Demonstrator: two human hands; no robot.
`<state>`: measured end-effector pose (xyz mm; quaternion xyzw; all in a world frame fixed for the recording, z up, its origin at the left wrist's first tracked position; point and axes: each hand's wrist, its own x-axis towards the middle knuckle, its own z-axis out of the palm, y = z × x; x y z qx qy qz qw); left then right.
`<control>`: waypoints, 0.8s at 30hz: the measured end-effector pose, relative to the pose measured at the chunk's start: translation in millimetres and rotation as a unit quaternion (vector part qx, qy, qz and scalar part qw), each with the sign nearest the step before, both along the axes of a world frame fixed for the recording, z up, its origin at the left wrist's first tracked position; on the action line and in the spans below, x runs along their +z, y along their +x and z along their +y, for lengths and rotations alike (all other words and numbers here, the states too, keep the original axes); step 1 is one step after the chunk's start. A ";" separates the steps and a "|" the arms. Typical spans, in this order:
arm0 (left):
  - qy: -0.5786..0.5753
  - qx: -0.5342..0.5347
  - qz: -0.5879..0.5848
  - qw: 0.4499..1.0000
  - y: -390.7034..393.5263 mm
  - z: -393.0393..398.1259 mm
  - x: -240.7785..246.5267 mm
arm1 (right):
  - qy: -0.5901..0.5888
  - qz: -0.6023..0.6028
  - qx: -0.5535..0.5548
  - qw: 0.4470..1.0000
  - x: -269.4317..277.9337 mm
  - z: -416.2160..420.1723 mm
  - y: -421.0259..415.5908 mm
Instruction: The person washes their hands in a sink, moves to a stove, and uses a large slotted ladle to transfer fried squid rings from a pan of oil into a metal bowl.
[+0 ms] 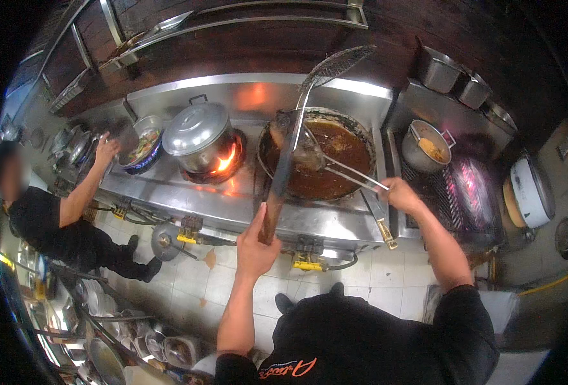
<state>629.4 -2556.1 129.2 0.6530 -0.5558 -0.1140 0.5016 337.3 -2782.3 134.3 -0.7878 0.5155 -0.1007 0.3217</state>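
Note:
My left hand grips the wooden handle of a long skimmer, whose wire-mesh head extends above the far side of a wide pan. The pan holds dark brown oil or liquid. My right hand is closed around the metal handle of a second strainer, which reaches into the pan. Around the strainer's head lies a dark browned piece of food, partly hidden by the skimmer. Between my right hand and the stove's front edge, a flat metal utensil rests.
Flames burn under a lidded metal pot left of the pan. Farther left, a co-worker reaches toward a pan of vegetables. A pot with yellowish food and a glowing grill are at right. Yellow-handled gas valves line the front.

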 end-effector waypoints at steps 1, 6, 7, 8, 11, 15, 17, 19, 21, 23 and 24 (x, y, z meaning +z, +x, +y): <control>0.004 -0.002 0.008 1.000 -0.3 -0.7 0.4 | 0.058 -0.038 0.000 0.998 -11.5 2.3 0.6; 0.016 -0.014 0.028 0.999 1.6 -2.9 -1.7 | 0.164 -0.013 -0.027 0.986 -63.2 4.1 4.7; 0.012 -0.012 0.015 1.000 2.0 -3.5 -2.2 | 0.152 0.007 -0.023 0.988 -80.0 -1.9 0.2; 0.008 -0.012 0.004 1.000 1.6 -4.8 -2.8 | 0.102 -0.011 -0.026 0.994 -101.4 -10.6 -11.2; 0.013 -0.010 0.017 1.000 2.4 -3.6 -4.0 | -0.046 0.093 0.035 0.994 -95.5 -23.3 -14.6; -0.010 -0.010 0.009 1.000 2.1 -4.5 -3.0 | -0.090 0.119 -0.014 0.989 -81.9 -25.9 -13.8; 0.001 -0.007 0.005 1.000 1.8 -4.3 -4.4 | -0.120 0.148 -0.042 0.981 -78.9 -26.0 -14.4; 0.015 -0.007 0.004 1.000 -0.2 -5.1 -3.4 | -0.131 0.175 -0.069 0.973 -79.3 -31.4 -20.0; 0.034 -0.004 0.004 0.999 -1.7 -4.1 0.5 | -0.123 0.199 -0.087 0.968 -81.8 -46.1 -24.2; 0.016 -0.002 -0.007 1.000 -1.2 -4.0 -2.0 | -0.135 0.225 -0.096 0.960 -80.6 -51.7 -25.9; 0.008 -0.001 -0.013 1.000 -1.3 -3.8 -3.1 | -0.140 0.238 -0.099 0.956 -80.1 -53.4 -26.2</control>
